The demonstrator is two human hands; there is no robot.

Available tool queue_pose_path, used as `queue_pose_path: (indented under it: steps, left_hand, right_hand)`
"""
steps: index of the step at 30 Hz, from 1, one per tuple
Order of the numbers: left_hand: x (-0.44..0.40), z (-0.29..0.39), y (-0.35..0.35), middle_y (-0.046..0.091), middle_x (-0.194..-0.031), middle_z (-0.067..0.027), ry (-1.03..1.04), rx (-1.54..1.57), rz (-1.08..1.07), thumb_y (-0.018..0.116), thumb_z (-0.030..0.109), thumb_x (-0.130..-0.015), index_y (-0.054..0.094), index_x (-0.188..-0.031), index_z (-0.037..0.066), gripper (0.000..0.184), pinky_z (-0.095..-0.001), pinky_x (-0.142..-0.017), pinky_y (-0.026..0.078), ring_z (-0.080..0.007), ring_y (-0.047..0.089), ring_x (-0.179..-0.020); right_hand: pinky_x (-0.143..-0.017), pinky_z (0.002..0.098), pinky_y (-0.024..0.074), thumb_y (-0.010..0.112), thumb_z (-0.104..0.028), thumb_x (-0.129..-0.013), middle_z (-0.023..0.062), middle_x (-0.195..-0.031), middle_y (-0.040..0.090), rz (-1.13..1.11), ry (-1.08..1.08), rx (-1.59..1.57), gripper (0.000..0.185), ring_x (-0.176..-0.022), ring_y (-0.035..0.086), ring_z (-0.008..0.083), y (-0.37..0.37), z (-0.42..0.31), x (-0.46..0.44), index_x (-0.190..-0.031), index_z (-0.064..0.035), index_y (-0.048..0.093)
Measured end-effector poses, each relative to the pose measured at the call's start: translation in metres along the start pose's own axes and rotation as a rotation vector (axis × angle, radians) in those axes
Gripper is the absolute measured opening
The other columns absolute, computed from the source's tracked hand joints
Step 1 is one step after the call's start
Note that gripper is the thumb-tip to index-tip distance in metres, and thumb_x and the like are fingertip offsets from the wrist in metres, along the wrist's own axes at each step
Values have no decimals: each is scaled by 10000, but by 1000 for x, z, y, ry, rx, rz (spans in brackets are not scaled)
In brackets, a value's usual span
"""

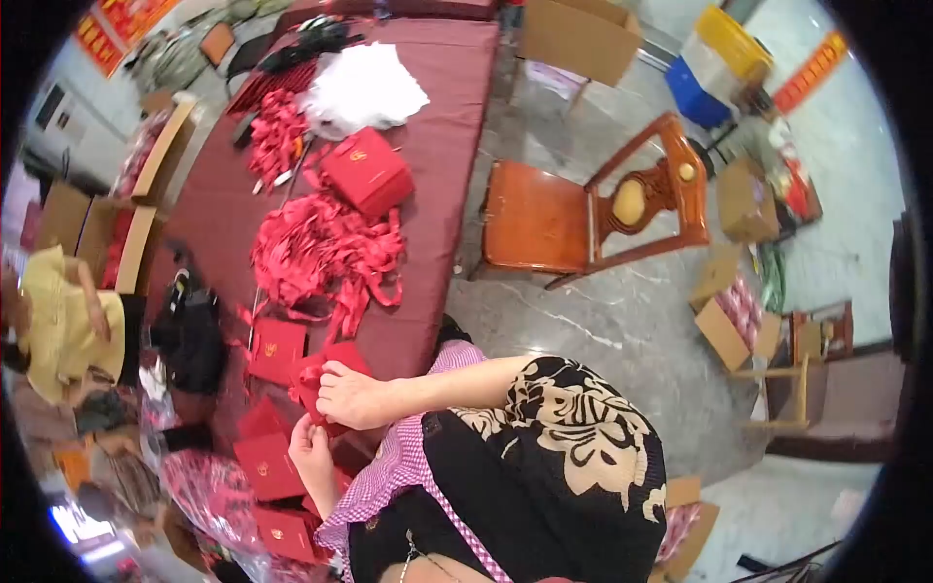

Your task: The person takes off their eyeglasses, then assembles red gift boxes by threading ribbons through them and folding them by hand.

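A red gift box (342, 360) lies at the table's near edge, with a red ribbon (309, 373) gathered on its top. Over this box, my right hand (352, 396) is closed with bent fingers at the ribbon. My left hand (311, 449) is just below it, thumb and fingers pinched together by the box's side; what is between them is too small to make out. Beside the hands sits another red box (278, 350) with a gold emblem. More red boxes (268, 468) lie to the left of my left hand. A large heap of red ribbons (316, 248) spreads farther up the table.
A stack of red boxes (367, 173) and a white pile (364, 87) stand on the maroon tablecloth (437, 146). A wooden chair (539, 216) is to the right. Across the table is a person in a yellow top (63, 321). Cardboard boxes (580, 39) stand around.
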State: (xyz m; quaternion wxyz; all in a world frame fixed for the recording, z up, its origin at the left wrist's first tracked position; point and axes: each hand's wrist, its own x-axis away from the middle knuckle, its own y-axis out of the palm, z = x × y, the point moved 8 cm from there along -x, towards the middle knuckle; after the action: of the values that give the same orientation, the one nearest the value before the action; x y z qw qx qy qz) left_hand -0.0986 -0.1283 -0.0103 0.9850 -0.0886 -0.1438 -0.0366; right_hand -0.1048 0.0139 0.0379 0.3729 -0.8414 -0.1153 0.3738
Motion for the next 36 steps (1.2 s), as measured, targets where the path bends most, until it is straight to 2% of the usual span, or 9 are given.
queue_pose_path:
  steps: [2,4,6,13,30,36]
  left_hand:
    - [-8,13,13,595,-852,1,81,-121,-71,527,6,-909,571,-1131,-55,234,-178,-619,428,-38,520,-730]
    - [-10,20,32,604,-881,-14,34,-53,-112,554,18,-906,573,-1103,-60,213,-189,-641,447,-49,538,-750]
    - [-17,21,45,615,-874,-18,136,-84,-138,570,25,-903,578,-1073,-63,191,-199,-660,460,-61,552,-754]
    - [-20,21,63,634,-866,-28,148,-99,-193,585,30,-895,586,-1051,-65,182,-203,-676,470,-72,571,-761]
    - [-31,12,55,580,-752,27,111,-43,-71,598,21,-878,604,-973,-53,120,-181,-565,406,-26,484,-644]
    - [-34,10,48,611,-756,-12,175,-135,-10,599,27,-874,605,-963,-58,123,-213,-592,445,-56,518,-656]
  right_hand:
    - [-922,439,337,612,-208,-741,68,-750,553,37,61,20,143,-833,519,234,-9,6,8,-745,-76,556]
    - [-919,442,339,627,-202,-729,70,-743,556,74,138,43,148,-824,523,239,-17,16,17,-742,-73,555]
    - [-917,446,340,634,-201,-721,71,-737,556,86,164,62,151,-817,525,243,-25,19,23,-741,-74,554]
    - [-919,458,343,642,-191,-696,82,-711,553,93,229,43,152,-788,532,257,-35,26,35,-721,-75,547]
    - [-923,447,336,638,-205,-677,98,-707,583,12,254,59,165,-764,545,260,-31,35,21,-717,-61,569]
    - [-905,443,351,642,-211,-693,97,-716,587,-15,290,58,170,-777,546,260,-27,38,18,-723,-61,569]
